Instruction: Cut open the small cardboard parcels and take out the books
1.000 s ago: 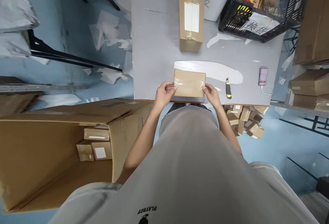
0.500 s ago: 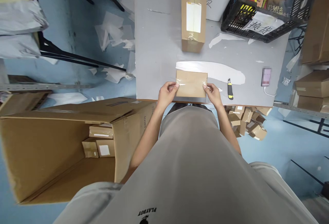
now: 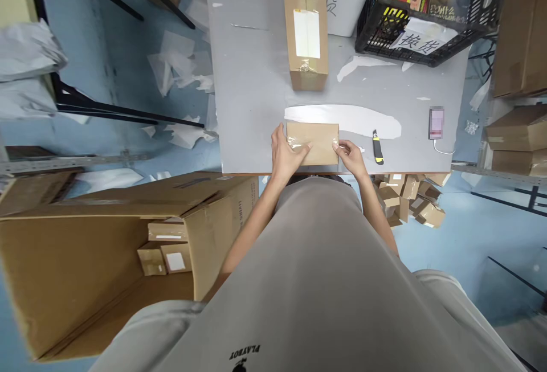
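A small brown cardboard box (image 3: 322, 143) with clear tape at its ends lies at the table's front edge. My left hand (image 3: 287, 156) is round its left end, thumb laid over the top and fingers along the side. At the right end, my right hand (image 3: 351, 157) grips the box between thumb and fingers. A utility knife (image 3: 378, 148) with a black and yellow handle rests to the right of my right hand. Just behind the box lies a long strip of white paper (image 3: 363, 120).
Farther back stand a taped, labelled carton (image 3: 306, 41), a white foam box (image 3: 342, 16) and a black crate (image 3: 397, 53) of books. A phone (image 3: 436, 123) on a cable lies at the right. On my left is a large open carton (image 3: 98, 204) holding smaller boxes.
My left hand has shifted from pinching the box's left corner to reaching round that end, its thumb farther across the top. My right hand keeps its grip. The view has moved slightly.
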`<state>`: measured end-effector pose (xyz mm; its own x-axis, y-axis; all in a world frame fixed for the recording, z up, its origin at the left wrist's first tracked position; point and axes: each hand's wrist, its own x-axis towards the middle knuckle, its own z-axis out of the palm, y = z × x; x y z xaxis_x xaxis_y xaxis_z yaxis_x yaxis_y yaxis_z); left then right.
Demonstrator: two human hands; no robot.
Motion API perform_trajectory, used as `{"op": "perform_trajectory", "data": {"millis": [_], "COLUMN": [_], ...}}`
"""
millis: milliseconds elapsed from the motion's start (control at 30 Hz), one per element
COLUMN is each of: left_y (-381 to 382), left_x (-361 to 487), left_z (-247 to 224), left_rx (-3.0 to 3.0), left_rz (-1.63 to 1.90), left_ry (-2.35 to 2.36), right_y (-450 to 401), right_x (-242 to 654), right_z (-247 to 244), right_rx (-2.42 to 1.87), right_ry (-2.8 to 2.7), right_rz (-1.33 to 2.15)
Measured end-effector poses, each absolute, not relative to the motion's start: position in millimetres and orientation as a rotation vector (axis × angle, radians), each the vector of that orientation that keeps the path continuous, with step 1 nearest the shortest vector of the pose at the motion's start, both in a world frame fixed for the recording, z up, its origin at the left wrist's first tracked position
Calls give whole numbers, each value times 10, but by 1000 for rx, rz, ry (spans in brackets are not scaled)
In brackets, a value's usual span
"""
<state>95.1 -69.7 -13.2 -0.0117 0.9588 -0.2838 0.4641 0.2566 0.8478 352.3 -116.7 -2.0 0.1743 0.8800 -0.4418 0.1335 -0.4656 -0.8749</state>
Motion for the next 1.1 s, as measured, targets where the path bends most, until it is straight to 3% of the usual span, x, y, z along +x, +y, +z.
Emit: {"op": "perform_trajectory", "data": {"millis": [333, 567, 733, 900, 1100], "left_y": [-682, -509, -521, -547, -563], "left_x": [745, 850, 1036, 1165, 1018], "left_z": [-174, -480, -570, -531, -424], "left_rx": [1016, 640, 585, 627, 698], "left_rz": [704, 545, 485, 526, 626], "left_ry": [1522, 1660, 1507, 1450, 1529], "right_y": [-1198, -1304, -1393, -1384, -1347], "right_x": [3847, 4229, 4248, 3966, 3851], "right_z": [-41, -78, 161, 418, 370], "right_rx": [-1741, -1953, -2011, -1972, -1956], "right_ry": [-924, -813, -850, -980, -949], "right_rz": [1361, 1045, 833, 894, 970]}}
